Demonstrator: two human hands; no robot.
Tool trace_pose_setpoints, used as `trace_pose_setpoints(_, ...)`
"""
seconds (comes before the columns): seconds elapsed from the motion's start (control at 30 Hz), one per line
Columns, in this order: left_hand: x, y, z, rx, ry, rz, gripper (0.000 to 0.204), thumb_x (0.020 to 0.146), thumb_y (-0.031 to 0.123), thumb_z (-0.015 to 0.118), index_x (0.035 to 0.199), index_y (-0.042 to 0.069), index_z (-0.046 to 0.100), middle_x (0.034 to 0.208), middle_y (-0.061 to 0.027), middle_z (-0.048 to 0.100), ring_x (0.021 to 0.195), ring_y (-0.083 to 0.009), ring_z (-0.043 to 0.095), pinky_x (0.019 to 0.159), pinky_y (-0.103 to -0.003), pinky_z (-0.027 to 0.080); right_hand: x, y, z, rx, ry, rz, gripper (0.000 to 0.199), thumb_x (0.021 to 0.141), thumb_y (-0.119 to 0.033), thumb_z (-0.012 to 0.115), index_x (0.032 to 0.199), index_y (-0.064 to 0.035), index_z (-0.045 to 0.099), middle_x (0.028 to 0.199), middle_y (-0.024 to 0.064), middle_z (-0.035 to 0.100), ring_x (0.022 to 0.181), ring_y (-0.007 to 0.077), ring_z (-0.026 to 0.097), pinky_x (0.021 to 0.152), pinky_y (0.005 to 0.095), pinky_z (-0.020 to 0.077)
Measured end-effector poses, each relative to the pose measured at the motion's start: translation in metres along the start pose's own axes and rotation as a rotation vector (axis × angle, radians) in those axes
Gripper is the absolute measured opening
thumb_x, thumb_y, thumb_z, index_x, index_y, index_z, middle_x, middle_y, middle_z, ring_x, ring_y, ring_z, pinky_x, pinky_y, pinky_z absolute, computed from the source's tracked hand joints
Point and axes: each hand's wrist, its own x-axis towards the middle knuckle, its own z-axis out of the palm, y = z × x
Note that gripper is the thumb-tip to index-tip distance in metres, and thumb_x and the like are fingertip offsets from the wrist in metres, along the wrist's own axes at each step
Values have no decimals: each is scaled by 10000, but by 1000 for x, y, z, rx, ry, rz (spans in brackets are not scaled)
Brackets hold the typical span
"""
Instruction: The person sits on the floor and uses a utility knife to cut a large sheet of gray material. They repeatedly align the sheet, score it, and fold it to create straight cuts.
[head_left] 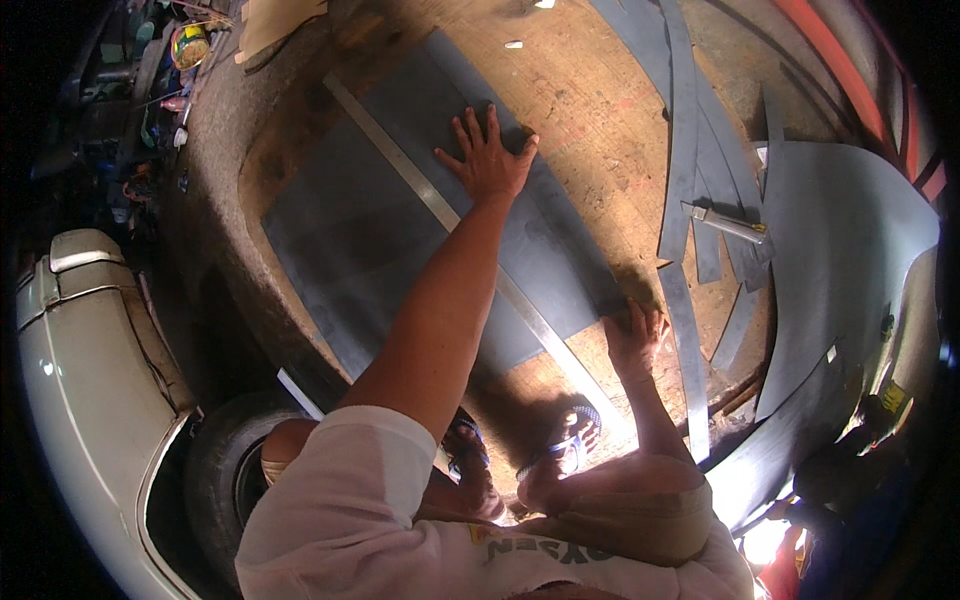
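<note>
Sheet material, dark grey [380, 240], lies flat on a wood board [580, 130] in the middle of the frame. The left hand [490, 165] is on it, above the middle of the frame. Its palm faces down and its fingers are spread wide, not closed around anything. It probably rests like that to keep the sheet flat and stop it sliding. The right hand [633, 345] is at the sheet's lower right corner, with its fingers a bit bent. It may be steadying that corner, but I cannot tell if it pinches the edge or just presses.

A long metal ruler [425, 192] slants across the sheet, under the left forearm [430, 310]. It is straight and thin, so it may be there to give a straight edge. A cutter knife [730, 222] lies on the cut strips [683, 140] at the right of the frame, maybe to be out of the way but close by.

Now the counting: two hands, one ruler, one knife and two sandals [583, 411]. I see at least five strips, but they overlap, so I cannot count them all. One big paler sheet [845, 220] is at the far right. One white vehicle [90, 330] and one wheel [222, 440] show at lower left.
</note>
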Motion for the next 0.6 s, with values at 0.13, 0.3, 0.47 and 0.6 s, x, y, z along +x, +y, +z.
trace_pose_setpoints(0.13, 0, 4, 4, 20, 8, -11, 1022, 881, 881, 420, 1666, 261, 206, 1739, -101, 147, 1612, -306, 89, 1203, -763, 70, -1, 1, 2, -18, 16, -11, 614, 810, -427, 827, 1286, -80, 655, 1208, 153, 611, 1116, 374, 550, 980, 545, 405)
trace_pose_setpoints(0.3, -1, 4, 2, 45, 8, -5, 1008, 896, 858, 428, 1667, 247, 203, 1738, -109, 150, 1611, -316, 97, 1200, -766, 73, 1, -1, -1, -8, 16, -13, 610, 807, -402, 839, 1289, -78, 652, 1223, 146, 617, 1112, 375, 558, 975, 546, 410)
trace_pose_setpoints(0.47, -2, 4, -3, 54, 2, 1, 1009, 905, 855, 411, 1669, 235, 189, 1736, -116, 154, 1610, -327, 96, 1199, -765, 73, 4, -4, -4, 15, 13, -18, 620, 803, -375, 851, 1306, -79, 642, 1247, 145, 619, 1123, 375, 563, 972, 549, 412)
trace_pose_setpoints(0.6, -1, 4, -2, 53, 3, 5, 1002, 912, 846, 411, 1670, 231, 184, 1735, -117, 157, 1611, -327, 93, 1201, -762, 75, -2, 1, 2, -6, 18, -22, 640, 800, -380, 854, 1323, -84, 632, 1246, 140, 611, 1127, 372, 560, 977, 555, 410)
